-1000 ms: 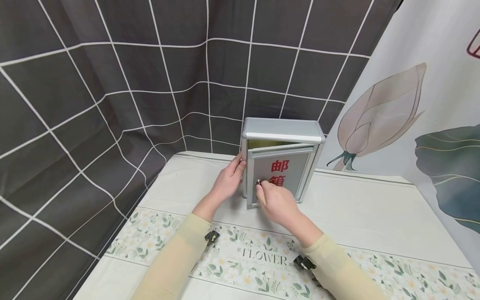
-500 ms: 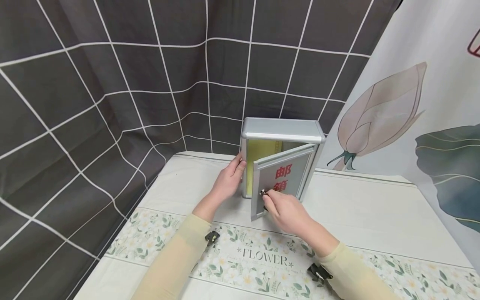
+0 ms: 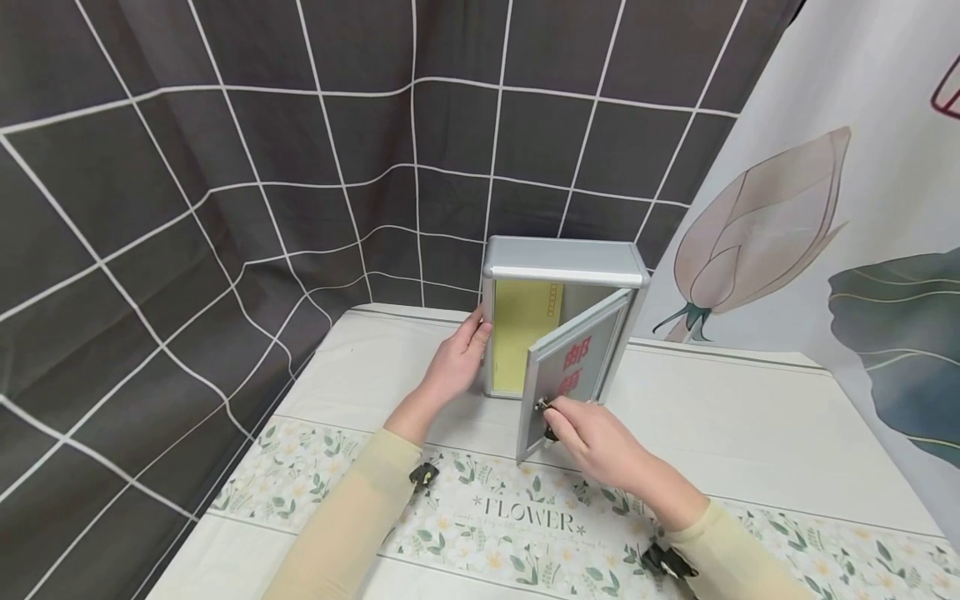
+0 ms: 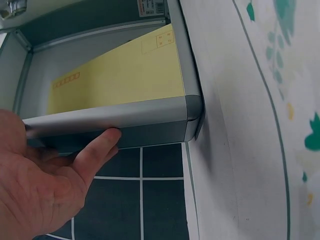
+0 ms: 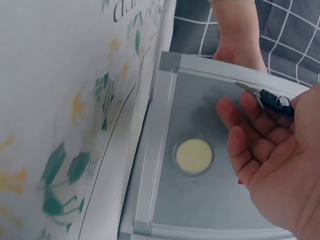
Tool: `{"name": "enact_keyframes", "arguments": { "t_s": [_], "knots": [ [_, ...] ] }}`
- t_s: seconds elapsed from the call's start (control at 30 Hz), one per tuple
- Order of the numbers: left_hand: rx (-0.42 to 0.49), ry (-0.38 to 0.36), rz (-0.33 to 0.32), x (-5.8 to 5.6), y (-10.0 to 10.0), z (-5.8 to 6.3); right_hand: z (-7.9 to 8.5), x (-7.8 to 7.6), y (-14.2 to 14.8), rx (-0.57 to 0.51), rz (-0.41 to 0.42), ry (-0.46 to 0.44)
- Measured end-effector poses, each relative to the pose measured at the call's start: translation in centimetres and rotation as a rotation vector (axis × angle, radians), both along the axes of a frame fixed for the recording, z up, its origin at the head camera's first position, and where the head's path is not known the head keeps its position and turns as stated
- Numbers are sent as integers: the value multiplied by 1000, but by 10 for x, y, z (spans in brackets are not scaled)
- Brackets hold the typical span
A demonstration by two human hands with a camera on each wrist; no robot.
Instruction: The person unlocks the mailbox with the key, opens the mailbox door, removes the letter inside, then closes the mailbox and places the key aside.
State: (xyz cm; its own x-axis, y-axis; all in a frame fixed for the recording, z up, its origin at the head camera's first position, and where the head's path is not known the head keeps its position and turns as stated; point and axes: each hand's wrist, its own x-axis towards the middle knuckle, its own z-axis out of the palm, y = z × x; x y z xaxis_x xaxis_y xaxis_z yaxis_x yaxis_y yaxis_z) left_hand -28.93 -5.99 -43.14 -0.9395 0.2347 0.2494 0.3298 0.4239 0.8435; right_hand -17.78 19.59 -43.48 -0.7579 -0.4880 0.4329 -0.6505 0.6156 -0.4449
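A grey metal mailbox point(image 3: 566, 254) with red characters on its door point(image 3: 538, 373) stands upright on the table. The door is swung outward, hinged on the right. Inside leans a yellow envelope point(image 3: 521, 333), also plain in the left wrist view. My left hand point(image 3: 455, 358) rests against the mailbox's left side, its fingers fairly straight along the outer wall. At the door's free edge, my right hand point(image 3: 600, 442) pinches a dark-headed key point(image 5: 272, 102) at the lock. How far the key sits in the lock cannot be told.
A white tablecloth point(image 3: 375, 350) with a floral band and the word FLOWER covers the table. Dark checked curtain point(image 3: 300, 133) hangs behind and left; a pale flower-print curtain point(image 3: 787, 308) hangs at right. The door bears a round pale window point(image 5: 194, 156).
The mailbox door has swung from slightly ajar to wide, toward the front right, with my right hand moving along at the key. More of the envelope shows. My left hand has stayed put.
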Motion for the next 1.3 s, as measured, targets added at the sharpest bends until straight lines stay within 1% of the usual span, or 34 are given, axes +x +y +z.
{"name": "enact_keyframes", "arguments": {
  "t_s": [0.2,0.33,0.5,0.7,0.87,1.07,1.3],
  "knots": [
    [2,-7,-10,2,1,2,1,7,15,-22,42,-42],
    [1,-10,-8,1,1,2,0,12,24,-32,55,-78],
    [-5,-9,1,-1,1,0,0,15,34,-37,65,-100],
    [14,-16,-15,0,0,-1,2,21,45,-55,84,-106],
    [5,-8,-11,0,1,-1,4,25,55,-72,100,-89],
    [4,-12,-12,1,2,0,3,26,69,-107,148,-67],
    [22,-30,-24,3,3,1,5,27,86,-131,191,-92]
  ]
}}
